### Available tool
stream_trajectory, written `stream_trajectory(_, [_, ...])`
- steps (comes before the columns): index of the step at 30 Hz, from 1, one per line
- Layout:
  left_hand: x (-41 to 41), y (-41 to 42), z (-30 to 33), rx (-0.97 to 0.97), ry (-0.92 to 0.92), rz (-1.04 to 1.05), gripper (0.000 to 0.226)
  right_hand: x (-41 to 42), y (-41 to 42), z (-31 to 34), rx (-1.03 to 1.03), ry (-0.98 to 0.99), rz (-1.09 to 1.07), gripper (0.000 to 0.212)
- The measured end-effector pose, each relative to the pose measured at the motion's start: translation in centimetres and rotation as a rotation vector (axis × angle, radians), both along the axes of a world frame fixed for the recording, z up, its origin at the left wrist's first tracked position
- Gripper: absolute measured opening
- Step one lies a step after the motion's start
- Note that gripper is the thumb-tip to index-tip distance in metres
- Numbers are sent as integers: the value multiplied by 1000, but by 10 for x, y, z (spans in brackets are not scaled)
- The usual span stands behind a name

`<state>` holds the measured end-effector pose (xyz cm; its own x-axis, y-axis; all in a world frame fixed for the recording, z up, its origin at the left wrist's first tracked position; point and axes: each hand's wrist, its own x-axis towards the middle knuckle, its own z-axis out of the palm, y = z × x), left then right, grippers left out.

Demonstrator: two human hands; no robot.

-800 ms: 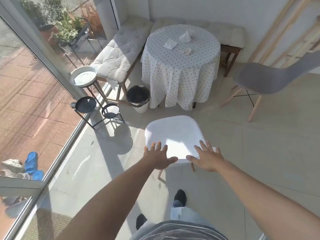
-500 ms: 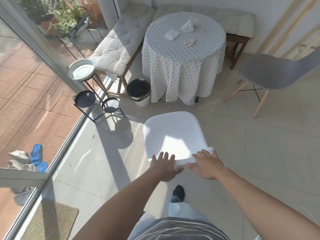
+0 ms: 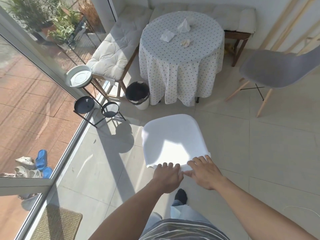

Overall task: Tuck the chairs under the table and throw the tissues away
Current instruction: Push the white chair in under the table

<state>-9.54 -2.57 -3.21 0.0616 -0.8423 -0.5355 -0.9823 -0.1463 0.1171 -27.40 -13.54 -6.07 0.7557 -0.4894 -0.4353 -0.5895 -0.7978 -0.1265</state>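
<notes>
A white chair (image 3: pixel 173 137) stands on the tiled floor in front of me, its seat facing a round table (image 3: pixel 181 54) under a dotted cloth. My left hand (image 3: pixel 167 177) and my right hand (image 3: pixel 204 172) both grip the top edge of the chair's back, fingers curled over it. Three tissues lie on the table: a flat one (image 3: pixel 167 36), a peaked one (image 3: pixel 185 25) and a crumpled one (image 3: pixel 186 42). A grey chair (image 3: pixel 273 70) stands apart from the table at the right. A black-lined bin (image 3: pixel 138 94) sits at the table's left foot.
A cushioned bench (image 3: pixel 114 49) runs along the glass wall and behind the table. Black plant stands (image 3: pixel 97 108) and a white saucer stand (image 3: pixel 78 78) are at the left by the sliding glass door. A doormat (image 3: pixel 55 224) lies near my feet.
My hands came down from hovering over the seat and closed on the chair back's top edge. I have stepped closer; the table looks nearer.
</notes>
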Motion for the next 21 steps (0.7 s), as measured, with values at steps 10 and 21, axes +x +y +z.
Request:
stream_trajectory(10, [29,-20,2,-122,-87,-60,43,38,-14,5,-20,-48,-73,81])
stream_trajectory(21, [91,-64,-1,-192,-114,-53,42,101,-49,5,-68,-69,-159,70])
